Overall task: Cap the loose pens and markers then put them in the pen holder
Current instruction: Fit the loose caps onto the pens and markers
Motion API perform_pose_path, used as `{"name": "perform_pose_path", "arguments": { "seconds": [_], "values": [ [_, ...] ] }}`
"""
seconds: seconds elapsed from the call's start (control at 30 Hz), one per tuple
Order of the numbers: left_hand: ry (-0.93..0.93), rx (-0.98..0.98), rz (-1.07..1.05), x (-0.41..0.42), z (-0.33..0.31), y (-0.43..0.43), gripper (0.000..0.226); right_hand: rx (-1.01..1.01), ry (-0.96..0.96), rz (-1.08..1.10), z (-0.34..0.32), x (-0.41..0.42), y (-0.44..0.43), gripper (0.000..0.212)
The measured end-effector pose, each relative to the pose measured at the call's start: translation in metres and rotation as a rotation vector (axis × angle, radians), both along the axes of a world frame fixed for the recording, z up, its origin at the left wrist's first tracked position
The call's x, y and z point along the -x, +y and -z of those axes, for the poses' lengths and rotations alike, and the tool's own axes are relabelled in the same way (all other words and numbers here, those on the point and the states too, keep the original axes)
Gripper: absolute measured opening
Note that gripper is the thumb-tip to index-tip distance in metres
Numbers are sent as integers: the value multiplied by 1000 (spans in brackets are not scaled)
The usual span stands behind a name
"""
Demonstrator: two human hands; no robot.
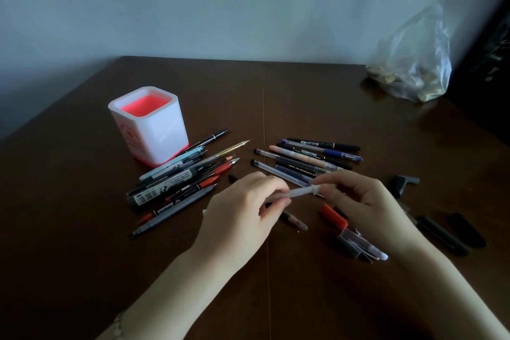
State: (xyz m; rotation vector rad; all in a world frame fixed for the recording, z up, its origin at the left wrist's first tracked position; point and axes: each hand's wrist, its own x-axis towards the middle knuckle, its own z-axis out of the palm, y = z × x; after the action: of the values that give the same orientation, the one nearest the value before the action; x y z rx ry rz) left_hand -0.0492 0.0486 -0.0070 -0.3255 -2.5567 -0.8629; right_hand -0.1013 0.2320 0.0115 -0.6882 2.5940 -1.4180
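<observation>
Both my hands hold one frosted clear pen (pixel 299 192) just above the table. My left hand (pixel 245 210) grips its near end; my right hand (pixel 356 196) pinches its far end, where a cap sits. The white square pen holder (pixel 162 130) with a red inside stands empty at the left. A heap of uncapped pens and markers (pixel 179 176) lies right of the holder. A second row of pens (pixel 309 157) lies beyond my hands. Loose caps, one red cap (pixel 334 215) and several clear and black ones (pixel 361 243), lie under my right wrist.
A clear plastic bag (pixel 414 69) with small pale lumps sits at the table's far right corner. Black pens or caps (pixel 441 234) and a black clip-like piece (pixel 400 183) lie at the right. The brown table (pixel 276 298) meets a pale wall behind.
</observation>
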Motion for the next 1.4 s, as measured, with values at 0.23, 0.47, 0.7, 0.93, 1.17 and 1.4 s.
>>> {"name": "perform_pose_path", "arguments": {
  "seconds": [0.23,0.47,0.7,0.93,1.17,1.4],
  "values": [
    [35,-38,79,1,6,-1,31,24,-1,-43,5,-6,-5,20],
    [-36,-38,118,3,1,-4,30,-42,89,-93,5,-8,-6,29],
    [-130,212,-463,2,-24,-33,29,23,233,335,-4,12,6,19],
    [-763,591,-617,13,-23,-52,30,-366,266,364,11,42,2,25],
    [-598,780,-604,11,-14,-34,26,-413,295,372,-4,21,36,18],
    [-202,-89,-205,-9,-26,9,21,-540,191,239,-17,-19,83,17]
  ]
}}
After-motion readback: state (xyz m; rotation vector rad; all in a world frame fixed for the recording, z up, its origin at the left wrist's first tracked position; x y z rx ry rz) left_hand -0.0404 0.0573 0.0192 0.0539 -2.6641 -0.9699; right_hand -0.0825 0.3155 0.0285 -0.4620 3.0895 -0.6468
